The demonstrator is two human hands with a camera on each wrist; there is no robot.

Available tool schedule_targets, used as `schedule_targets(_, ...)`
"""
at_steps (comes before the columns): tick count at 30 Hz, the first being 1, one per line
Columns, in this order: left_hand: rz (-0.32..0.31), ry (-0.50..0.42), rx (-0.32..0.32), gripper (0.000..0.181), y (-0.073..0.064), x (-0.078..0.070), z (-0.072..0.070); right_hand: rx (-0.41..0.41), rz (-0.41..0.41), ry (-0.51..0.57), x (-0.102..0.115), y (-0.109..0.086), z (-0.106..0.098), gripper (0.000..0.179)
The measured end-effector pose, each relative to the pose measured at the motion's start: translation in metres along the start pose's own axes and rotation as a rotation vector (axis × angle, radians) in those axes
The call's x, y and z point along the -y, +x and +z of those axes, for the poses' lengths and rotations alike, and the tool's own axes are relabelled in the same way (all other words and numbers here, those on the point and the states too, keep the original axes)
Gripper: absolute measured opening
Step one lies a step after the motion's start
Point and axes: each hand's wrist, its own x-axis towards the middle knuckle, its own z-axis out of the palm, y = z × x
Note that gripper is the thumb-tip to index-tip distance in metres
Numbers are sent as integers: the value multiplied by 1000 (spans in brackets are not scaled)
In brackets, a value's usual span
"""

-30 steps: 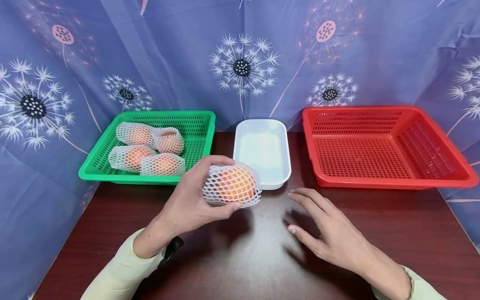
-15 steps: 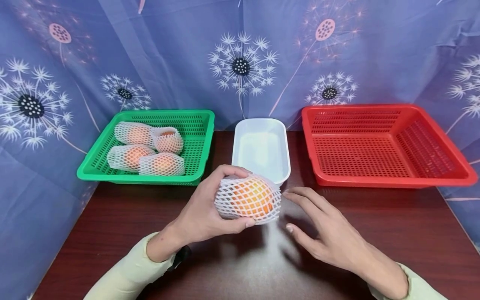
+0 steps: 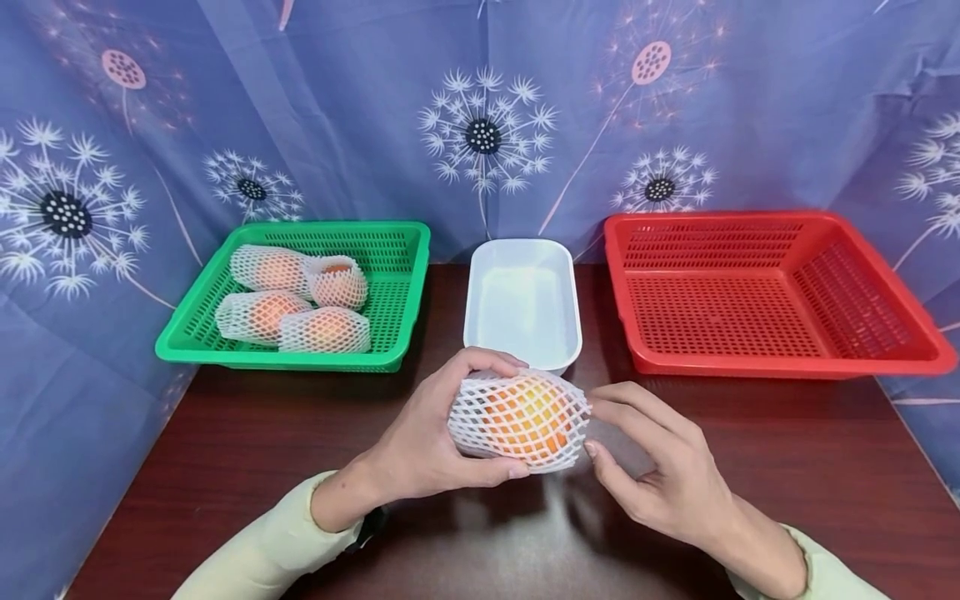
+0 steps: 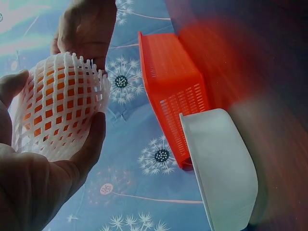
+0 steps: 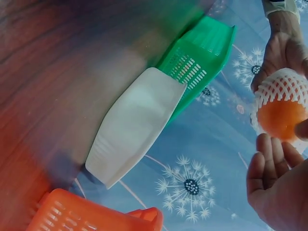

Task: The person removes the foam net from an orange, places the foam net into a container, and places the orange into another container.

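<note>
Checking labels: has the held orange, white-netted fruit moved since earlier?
Yes: the fruit moved right and down in head view, against the white rectangular tray.

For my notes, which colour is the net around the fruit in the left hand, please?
The net is white; the head view shows it best.

Left hand (image 3: 431,437) curled in a grip — right hand (image 3: 671,471) near it, loosely bent, thumb (image 3: 617,479) apart.

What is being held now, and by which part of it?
The left hand holds the netted orange fruit by its opposite sides, through the net. The right hand is at the net's open edge; whether it pinches cannot be told.
</note>
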Motion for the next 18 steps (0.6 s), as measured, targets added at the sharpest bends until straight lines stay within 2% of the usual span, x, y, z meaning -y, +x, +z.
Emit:
schedule_targets(7, -4, 34, 7, 84, -1, 1, 2, -40, -30, 9, 2, 1, 5, 33)
schedule_targets(18, -16, 30, -11, 82, -2, 2, 4, 0, -61, 34, 4, 7, 7, 36)
